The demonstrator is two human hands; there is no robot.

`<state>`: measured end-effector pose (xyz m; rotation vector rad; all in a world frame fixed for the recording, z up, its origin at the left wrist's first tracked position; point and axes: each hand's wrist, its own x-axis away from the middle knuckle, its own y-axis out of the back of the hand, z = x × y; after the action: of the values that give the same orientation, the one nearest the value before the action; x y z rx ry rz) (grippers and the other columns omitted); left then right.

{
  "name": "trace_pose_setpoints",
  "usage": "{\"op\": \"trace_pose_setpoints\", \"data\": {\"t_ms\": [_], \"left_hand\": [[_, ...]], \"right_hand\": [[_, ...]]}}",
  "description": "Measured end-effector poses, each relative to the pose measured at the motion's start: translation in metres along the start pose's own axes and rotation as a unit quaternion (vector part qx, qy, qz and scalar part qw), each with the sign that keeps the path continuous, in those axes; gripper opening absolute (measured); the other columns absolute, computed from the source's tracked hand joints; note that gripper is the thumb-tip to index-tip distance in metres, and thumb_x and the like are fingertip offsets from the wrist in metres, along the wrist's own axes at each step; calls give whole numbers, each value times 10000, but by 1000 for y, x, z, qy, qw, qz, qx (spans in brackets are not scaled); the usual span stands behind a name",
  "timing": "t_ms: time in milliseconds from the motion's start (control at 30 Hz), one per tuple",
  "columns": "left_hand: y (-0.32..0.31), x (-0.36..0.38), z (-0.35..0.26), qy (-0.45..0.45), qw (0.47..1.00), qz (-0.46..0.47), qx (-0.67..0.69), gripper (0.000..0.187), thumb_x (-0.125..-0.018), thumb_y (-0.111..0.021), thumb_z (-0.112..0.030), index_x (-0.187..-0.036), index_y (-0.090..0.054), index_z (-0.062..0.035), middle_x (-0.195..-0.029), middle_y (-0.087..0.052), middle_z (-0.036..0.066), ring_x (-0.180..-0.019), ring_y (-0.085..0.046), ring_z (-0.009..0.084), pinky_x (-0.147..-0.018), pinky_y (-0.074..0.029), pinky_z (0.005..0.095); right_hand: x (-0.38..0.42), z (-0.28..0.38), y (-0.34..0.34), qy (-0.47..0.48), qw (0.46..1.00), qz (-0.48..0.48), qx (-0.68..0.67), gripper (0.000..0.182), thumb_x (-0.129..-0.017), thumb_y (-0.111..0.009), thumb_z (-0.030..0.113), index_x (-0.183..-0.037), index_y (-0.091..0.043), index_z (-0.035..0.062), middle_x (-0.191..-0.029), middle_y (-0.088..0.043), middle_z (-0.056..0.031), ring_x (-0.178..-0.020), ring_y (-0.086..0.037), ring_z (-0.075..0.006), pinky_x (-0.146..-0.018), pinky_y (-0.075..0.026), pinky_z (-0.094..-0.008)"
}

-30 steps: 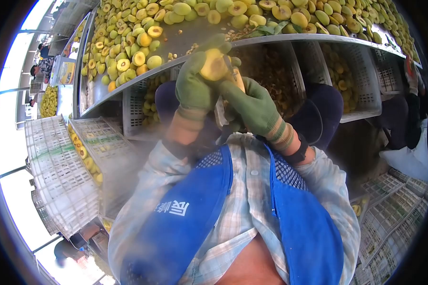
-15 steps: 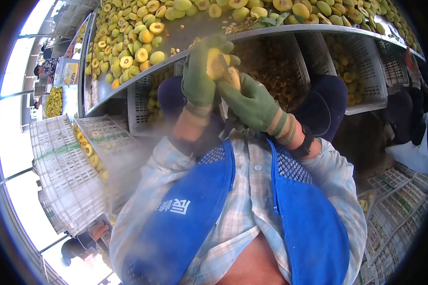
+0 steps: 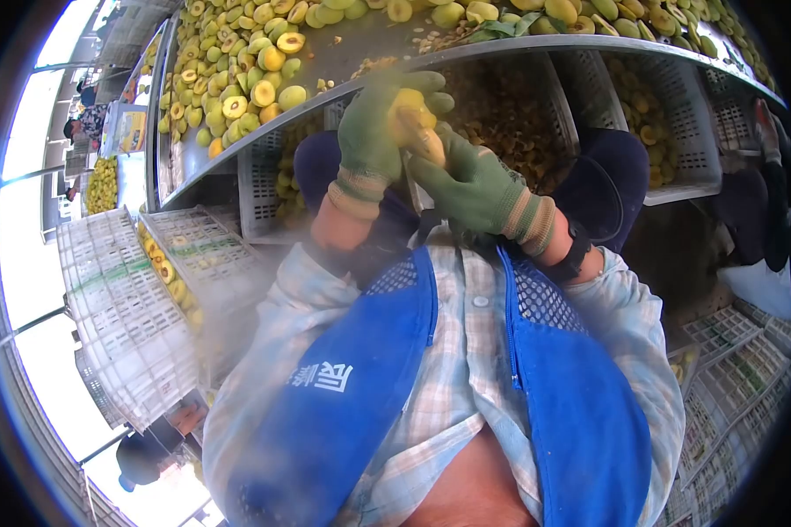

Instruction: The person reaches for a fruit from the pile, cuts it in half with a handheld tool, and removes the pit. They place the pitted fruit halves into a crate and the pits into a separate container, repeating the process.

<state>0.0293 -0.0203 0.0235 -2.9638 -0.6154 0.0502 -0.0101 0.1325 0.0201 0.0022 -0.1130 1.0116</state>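
Green-gloved left hand (image 3: 371, 140) and right hand (image 3: 470, 184) both clench one yellow fruit (image 3: 410, 119); white crates (image 3: 668, 123) under the table (image 3: 325, 66) hold cut fruit pieces.

Fruit-sorting stall with a metal bench and white crates.

A metal bench (image 3: 343, 54) carries heaps of green and yellow fruit (image 3: 237, 61), many halved. White plastic crates (image 3: 668, 132) hang under its edge, holding fruit pieces. More crates (image 3: 123, 307) stand stacked at left. A blue vest (image 3: 351, 404) over a checked shirt (image 3: 453, 369) fills the lower view.
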Motion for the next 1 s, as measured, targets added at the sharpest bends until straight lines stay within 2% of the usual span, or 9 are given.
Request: {"op": "trace_pose_setpoints", "data": {"t_ms": [100, 233, 400, 633, 700, 800, 867, 967, 1000], "left_hand": [[-1, -1, -10, 112, 992, -2, 56, 494, -1005, -454, -374, -1157, -577, 80, -1141, -646, 210, -969, -672, 298, -717, -594, 386], [-7, 0, 2, 91, 992, -61, 66, 546, -982, -488, -436, -1154, -589, 72, -1072, -669, 208, -847, -688, 275, -678, -591, 364], [-10, 2, 4, 97, 991, -59, 66, 613, -956, -520, -514, -1157, -604, 60, -966, -691, 195, -678, -678, 248, -613, -583, 337], [-29, -3, -1, 131, 988, -72, 44, 574, -956, -556, -503, -1180, -607, 24, -981, -683, 173, -729, -689, 230, -618, -580, 309], [-30, -1, 4, 134, 987, -51, 68, 532, -967, -561, -468, -1207, -597, 6, -1028, -672, 169, -774, -693, 226, -644, -582, 301], [-43, -8, 14, 110, 979, -80, 154, 287, -935, -586, -239, -1078, -611, 9, -927, -653, 126, -709, -660, 200, -565, -561, 324], [-48, -15, 37, -68, 996, -58, -20, 273, -923, -611, -232, -1081, -609, -10, -952, -652, 104, -747, -666, 195, -585, -562, 316], [-40, -35, 70, -133, 988, -74, 8, 262, -906, -635, -215, -1087, -603, -28, -1000, -649, 85, -805, -677, 199, -624, -564, 310], [-37, -40, 69, -96, 990, -82, 61, 307, -914, -625, -256, -1119, -586, -31, -1024, -648, 90, -831, -678, 211, -642, -567, 309]], "right_hand": [[4, 6, 4, -44, 999, 23, -24, 380, -953, -574, 321, -1144, -541, -7, -762, -631, -33, -625, -619, -119, -563, -519, -274], [6, 21, 8, -174, 978, 72, -86, 373, -949, -574, 351, -1081, -551, 3, -733, -625, -29, -589, -600, -116, -525, -495, -261], [6, -1, 8, -187, 956, 92, -205, 353, -949, -579, 360, -998, -574, 11, -645, -602, -25, -460, -553, -102, -395, -425, -235], [5, -10, 21, -198, 915, 134, -325, 371, -974, -555, 363, -1027, -619, 1, -591, -574, 10, -406, -511, -83, -333, -363, -204], [6, -13, 24, -200, 848, 172, -460, 390, -998, -515, 359, -1062, -619, -10, -564, -508, 49, -386, -438, -56, -328, -328, -195], [7, -25, 24, -170, 723, 222, -632, 421, -1025, -464, 358, -1093, -614, -29, -548, -404, 90, -377, -330, -29, -326, -281, -186], [1, -37, 22, -126, 604, 279, -736, 441, -1040, -432, 353, -1110, -606, -46, -559, -316, 102, -383, -254, -21, -333, -263, -191], [3, -35, 28, -59, 551, 305, -775, 434, -1037, -435, 357, -1119, -609, -32, -566, -398, 86, -390, -326, -33, -343, -298, -198], [4, -35, 32, -82, 600, 245, -757, 429, -1030, -450, 365, -1117, -612, -22, -574, -430, 75, -398, -360, -45, -351, -318, -203]]}}
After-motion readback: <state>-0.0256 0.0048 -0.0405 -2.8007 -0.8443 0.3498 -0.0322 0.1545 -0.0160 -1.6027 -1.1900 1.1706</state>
